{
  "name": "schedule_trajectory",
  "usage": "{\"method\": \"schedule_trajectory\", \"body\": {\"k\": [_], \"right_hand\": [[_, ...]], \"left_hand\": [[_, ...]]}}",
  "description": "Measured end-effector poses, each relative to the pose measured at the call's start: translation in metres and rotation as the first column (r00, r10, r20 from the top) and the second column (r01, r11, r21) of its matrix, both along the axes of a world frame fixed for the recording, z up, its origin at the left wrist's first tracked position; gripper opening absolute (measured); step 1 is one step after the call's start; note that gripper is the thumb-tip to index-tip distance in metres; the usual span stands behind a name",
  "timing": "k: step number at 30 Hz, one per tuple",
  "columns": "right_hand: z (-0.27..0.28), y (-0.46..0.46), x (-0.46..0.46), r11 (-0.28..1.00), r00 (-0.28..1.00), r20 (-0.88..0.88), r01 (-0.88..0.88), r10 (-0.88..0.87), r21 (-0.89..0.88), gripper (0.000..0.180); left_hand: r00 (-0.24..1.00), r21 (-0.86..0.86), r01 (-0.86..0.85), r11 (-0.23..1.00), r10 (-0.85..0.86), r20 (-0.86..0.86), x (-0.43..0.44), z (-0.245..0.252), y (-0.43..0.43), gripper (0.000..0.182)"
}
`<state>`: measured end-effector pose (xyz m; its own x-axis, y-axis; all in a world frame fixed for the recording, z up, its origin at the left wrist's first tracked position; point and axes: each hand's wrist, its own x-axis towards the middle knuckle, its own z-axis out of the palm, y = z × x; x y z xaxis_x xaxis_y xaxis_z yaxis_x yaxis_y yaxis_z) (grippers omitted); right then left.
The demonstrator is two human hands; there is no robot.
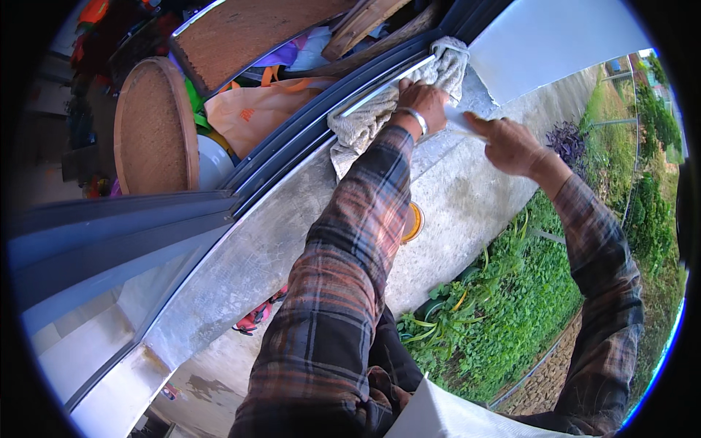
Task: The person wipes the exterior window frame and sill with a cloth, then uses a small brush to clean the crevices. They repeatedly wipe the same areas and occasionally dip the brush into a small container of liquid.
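My left hand (pixel 425 107), with a silver bracelet at its wrist, is over the window sill with its fingers curled. Beneath it a crumpled pale towel (pixel 350 128) is bunched along the frame, and a narrow white strip (pixel 378 93) runs across the towel beside the thumb. What the fingers hold is hidden. My right hand (pixel 515 145) grips one end of a flat, pale tool (pixel 463 121). Motion blurs this tool, so its exact kind is unclear. Its far end reaches the left hand.
Dark window frame rails (pixel 285 145) run along the left. Inside are a round woven tray (pixel 153 126), a peach bag (pixel 263 112) and wooden boards (pixel 361 27). Below the arms stands a container of amber liquid (pixel 414 223) on concrete. Green plants (pixel 509 306) grow at right.
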<state>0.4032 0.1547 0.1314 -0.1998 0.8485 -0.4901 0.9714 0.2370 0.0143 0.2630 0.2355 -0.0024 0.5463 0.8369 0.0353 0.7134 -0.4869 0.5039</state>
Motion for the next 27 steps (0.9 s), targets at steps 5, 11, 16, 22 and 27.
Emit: {"method": "schedule_trajectory", "body": {"k": [5, 11, 16, 22, 27], "right_hand": [[0.000, -0.033, -0.049, 0.993, 0.997, 0.000, -0.083, 0.083, -0.082, 0.064], [-0.013, -0.086, -0.103, 0.988, 0.996, -0.036, -0.088, 0.084, -0.130, 0.068], [-0.032, -0.134, -0.147, 0.990, 0.986, -0.156, -0.074, 0.055, -0.118, 0.069], [-0.047, -0.173, -0.167, 0.992, 0.947, -0.315, -0.096, 0.067, -0.076, 0.073], [-0.043, -0.168, -0.118, 0.989, 0.933, -0.328, -0.149, 0.147, 0.019, 0.073]], "left_hand": [[0.998, 0.014, -0.018, 1.000, 0.017, 0.060, -0.053, -0.003, -0.041, 0.009], [0.998, 0.095, -0.050, 0.994, 0.047, 0.033, -0.113, -0.007, -0.095, 0.011], [0.998, 0.164, -0.025, 0.986, 0.033, -0.049, -0.164, -0.012, -0.135, 0.011], [0.984, 0.111, -0.071, 0.991, 0.087, -0.153, -0.198, 0.002, -0.177, 0.010], [0.972, 0.052, -0.142, 0.989, 0.149, -0.184, -0.173, 0.021, -0.188, 0.010]]}}
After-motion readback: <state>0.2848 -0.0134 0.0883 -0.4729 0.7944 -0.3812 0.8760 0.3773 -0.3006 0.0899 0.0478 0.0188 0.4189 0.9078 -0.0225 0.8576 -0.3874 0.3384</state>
